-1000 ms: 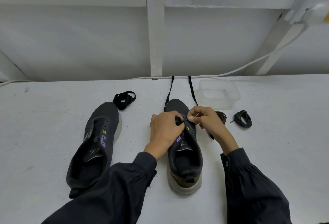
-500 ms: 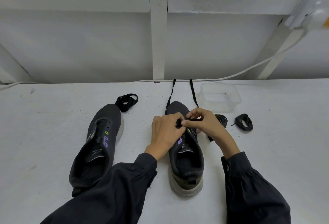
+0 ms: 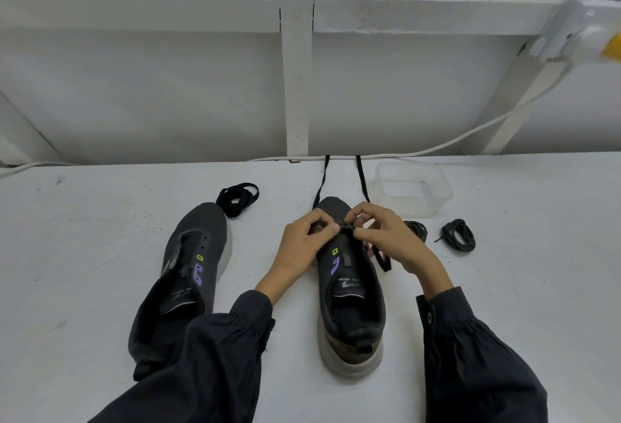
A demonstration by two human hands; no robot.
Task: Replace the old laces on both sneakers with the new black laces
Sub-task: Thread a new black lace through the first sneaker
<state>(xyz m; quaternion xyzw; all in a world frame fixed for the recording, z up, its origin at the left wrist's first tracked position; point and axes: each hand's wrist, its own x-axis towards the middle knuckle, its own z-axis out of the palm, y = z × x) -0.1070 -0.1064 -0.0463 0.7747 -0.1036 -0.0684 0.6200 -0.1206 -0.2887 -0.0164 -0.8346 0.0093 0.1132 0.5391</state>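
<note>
On the white table, right in front of the person, the middle sneaker sits flat with its toe pointing away. Both hands are up at the front of its tongue. The left hand has its fingers curled in, thumb and forefinger pinched tight on the black lace where it crosses the shoe. The right hand does the same from the other side, thumb and forefinger nipping the lace, the rest of the fingers loosely bent. Which eyelet they're actually at, I honestly can't tell, the fingers cover it. Two strands of that lace run out from under the hands, past the toe, straight to the far edge of the table, a little apart from each other. A short lace tail pokes out below the right hand, just beside the shoe.

Off to the left lies the second sneaker, angled a bit, eyelets bare, its heel tucked under the left sleeve. A coiled lace bundle sits just past its toe. Right of the middle sneaker are two more: a half-hidden bundle behind the right hand, and a far bundle a bit further out, not touching it. A clear plastic tub stands near the table's back edge, and a white cable trails along the wall behind it.
</note>
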